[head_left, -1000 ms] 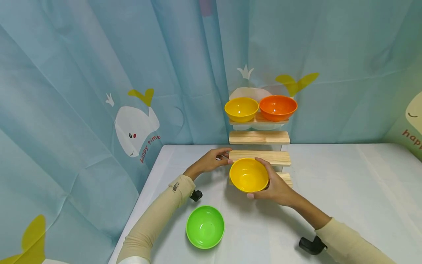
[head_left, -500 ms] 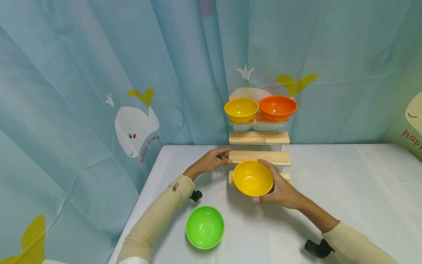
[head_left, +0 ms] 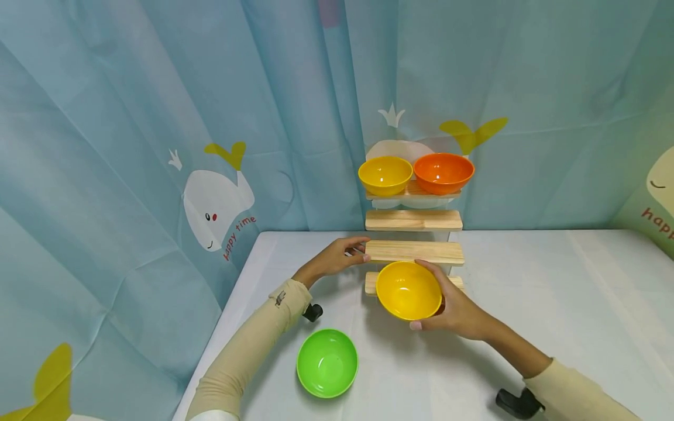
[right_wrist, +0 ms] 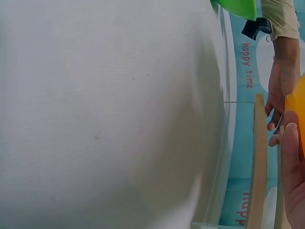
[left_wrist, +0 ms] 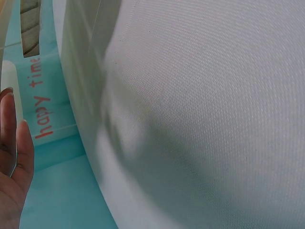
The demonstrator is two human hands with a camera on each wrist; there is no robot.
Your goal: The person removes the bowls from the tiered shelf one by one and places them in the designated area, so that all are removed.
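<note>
In the head view my right hand point(head_left: 455, 310) grips a yellow bowl point(head_left: 408, 290) at its right side, thumb near the front and fingers round the back. The bowl is tilted with its inside facing me, in front of the lowest boards of a stepped wooden shelf point(head_left: 414, 251). My left hand point(head_left: 337, 256) holds the left end of the shelf's second-lowest board between thumb and index finger. Part of the orange-yellow bowl point(right_wrist: 298, 112) shows at the right wrist view's edge. The left wrist view catches only some left-hand fingers point(left_wrist: 25, 148).
A yellow bowl point(head_left: 385, 175) and an orange bowl point(head_left: 444, 173) stand side by side on the top board. A green bowl point(head_left: 327, 363) sits on the white table point(head_left: 553, 304) at front left. A blue curtain point(head_left: 295, 117) hangs behind.
My right hand has brought the yellow bowl a little toward me and to the right, uncovering more of the lowest board's left end. The left hand has stayed in place.
</note>
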